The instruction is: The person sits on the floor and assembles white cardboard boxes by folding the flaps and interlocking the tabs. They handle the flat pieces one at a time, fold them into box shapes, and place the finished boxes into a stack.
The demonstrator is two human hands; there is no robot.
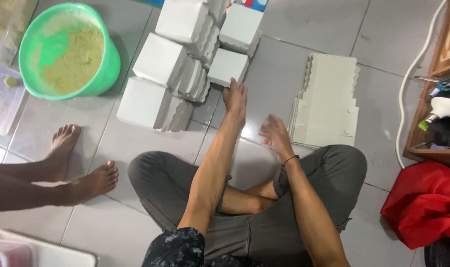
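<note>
I sit cross-legged on a grey tiled floor. My left hand stretches forward, its fingertips touching a folded white cardboard box at the near edge of a cluster of several such boxes. My right hand hovers open above the floor, fingers spread and slightly blurred, just left of a stack of flat unfolded white box blanks. It holds nothing.
A green bucket of yellowish powder stands at the far left. Another person's bare feet rest at the left. A wooden shelf with a white cable and a red bag lie to the right. Clear plastic containers sit at the left edge.
</note>
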